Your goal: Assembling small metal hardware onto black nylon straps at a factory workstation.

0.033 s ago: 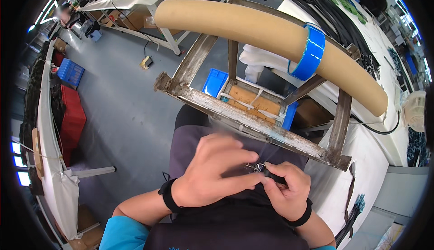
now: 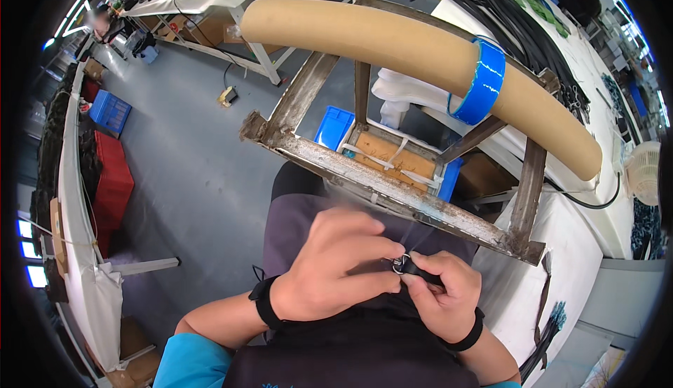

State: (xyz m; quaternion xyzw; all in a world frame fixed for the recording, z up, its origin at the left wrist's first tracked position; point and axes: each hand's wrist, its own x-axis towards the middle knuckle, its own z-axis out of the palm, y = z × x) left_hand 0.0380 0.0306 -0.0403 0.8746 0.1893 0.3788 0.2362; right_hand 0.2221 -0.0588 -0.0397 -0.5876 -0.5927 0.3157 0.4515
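Note:
Low over my lap, my right hand (image 2: 446, 293) pinches a short black strap (image 2: 422, 270) between thumb and fingers. At the strap's left end is a small shiny metal ring fitting (image 2: 401, 264). My left hand (image 2: 340, 258) is closed around that fitting, with the index fingertip at its upper side and the thumb at its lower side. The other left fingers are smeared by motion. Thin, thread-like lines rise behind the fitting, too faint to identify.
Ahead stands a worn metal frame (image 2: 364, 183) carrying a long brown tube (image 2: 364, 32) with a blue band (image 2: 486, 83) around it. A wooden-topped stool (image 2: 392, 158) stands beyond. Black strips (image 2: 519, 30) lie on the white right-hand table (image 2: 596, 209); red bins (image 2: 112, 178) stand at left.
My left index fingertip has come down and right onto the metal fitting, and the fitting has tilted slightly. My right hand keeps its hold on the strap.

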